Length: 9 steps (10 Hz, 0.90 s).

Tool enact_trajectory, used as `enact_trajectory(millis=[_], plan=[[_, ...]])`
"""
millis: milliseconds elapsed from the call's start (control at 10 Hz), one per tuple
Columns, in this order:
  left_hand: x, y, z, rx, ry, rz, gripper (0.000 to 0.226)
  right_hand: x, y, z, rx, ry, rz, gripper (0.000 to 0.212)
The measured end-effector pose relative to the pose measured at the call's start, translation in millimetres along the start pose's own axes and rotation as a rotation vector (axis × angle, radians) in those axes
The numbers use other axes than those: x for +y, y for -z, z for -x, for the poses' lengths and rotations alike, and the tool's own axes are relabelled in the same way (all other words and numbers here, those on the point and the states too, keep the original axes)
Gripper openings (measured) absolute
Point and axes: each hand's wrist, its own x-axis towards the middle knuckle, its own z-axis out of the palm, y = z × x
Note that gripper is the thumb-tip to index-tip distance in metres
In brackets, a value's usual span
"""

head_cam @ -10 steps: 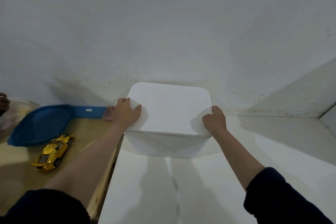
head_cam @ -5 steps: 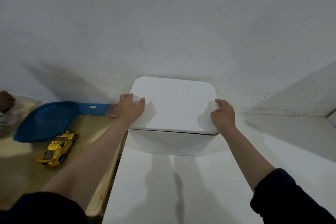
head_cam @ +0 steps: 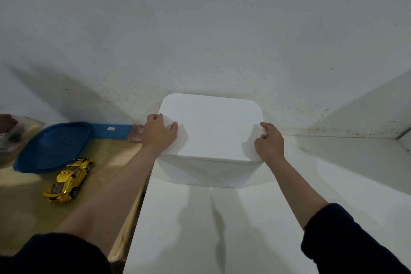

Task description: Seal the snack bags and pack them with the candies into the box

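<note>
One white box (head_cam: 209,138), lid on, stands at twelve o'clock on the white worktop (head_cam: 222,229) against the wall. The left hand (head_cam: 159,134) grips its nine o'clock lid edge, the right hand (head_cam: 270,143) its three o'clock edge. No bags or candies show.

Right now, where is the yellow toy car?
The toy car sits low on the left of the head view, on the wooden table, just in front of the blue lid.

Domestic room: scuffed white wall (head_cam: 200,29), wooden table (head_cam: 22,207) bearing a toy car (head_cam: 67,180) and blue tray (head_cam: 53,147).
</note>
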Motion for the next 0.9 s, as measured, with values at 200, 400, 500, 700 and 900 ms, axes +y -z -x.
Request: enact_trajectory(millis=[200,400,500,700,900], plan=[[-6,-13,-2,-0.046,-0.038,-0.111,0.067,2,-2,6,0.005,0.046,0.069,0.058],[-7,-25,2,-0.029,-0.057,-0.178,0.076,5,-5,8,0.028,0.073,0.112,0.057],[-6,-29,-2,-0.017,-0.073,-0.230,0.086,8,-7,10,0.078,0.075,0.061,0.052],[-5,-28,1,-0.048,-0.058,-0.265,0.098,10,-6,12,0.028,0.091,0.112,0.053],[15,-29,18,-0.028,-0.180,-0.256,0.068,-5,0,11,-0.103,0.080,0.368,0.051]])
